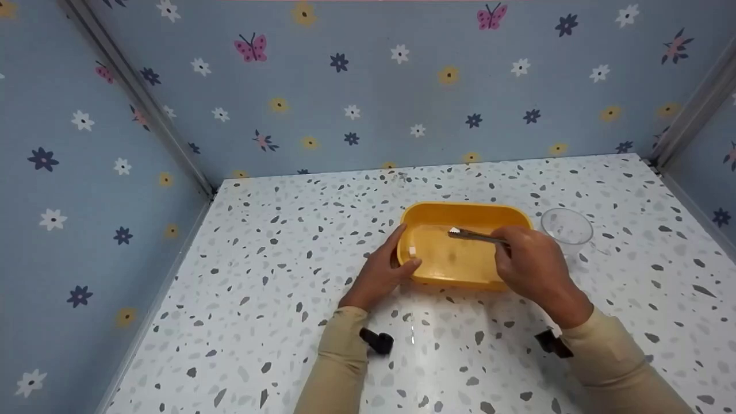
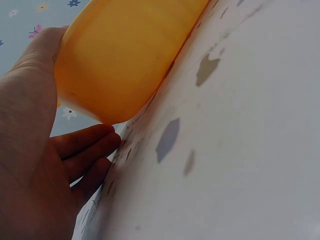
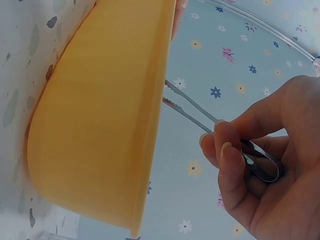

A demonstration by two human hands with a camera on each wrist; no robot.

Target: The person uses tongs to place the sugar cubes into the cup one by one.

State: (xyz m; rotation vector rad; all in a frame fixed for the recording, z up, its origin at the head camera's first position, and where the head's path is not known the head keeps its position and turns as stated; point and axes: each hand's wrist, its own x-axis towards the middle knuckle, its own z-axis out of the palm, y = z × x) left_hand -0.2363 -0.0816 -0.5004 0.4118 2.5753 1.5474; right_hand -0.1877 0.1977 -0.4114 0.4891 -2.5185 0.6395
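A yellow plastic tub (image 1: 460, 282) stands on the speckled table. My left hand (image 1: 382, 267) holds its left end, thumb at the front corner of the rim; in the left wrist view several fingers (image 2: 87, 155) lie under the tub's lower edge. My right hand (image 1: 532, 264) pinches small metal tongs (image 1: 480, 236) over the tub's inside. A small white piece (image 1: 454, 230) shows at the tongs' tips. Another white piece (image 1: 412, 251) lies inside the tub near its left end. In the right wrist view the tub's wall hides the tips of the tongs (image 3: 192, 110).
A clear glass cup (image 1: 566, 227) with a handle stands just right of the tub. Blue flowered panels (image 1: 379, 86) enclose the table at the back and sides.
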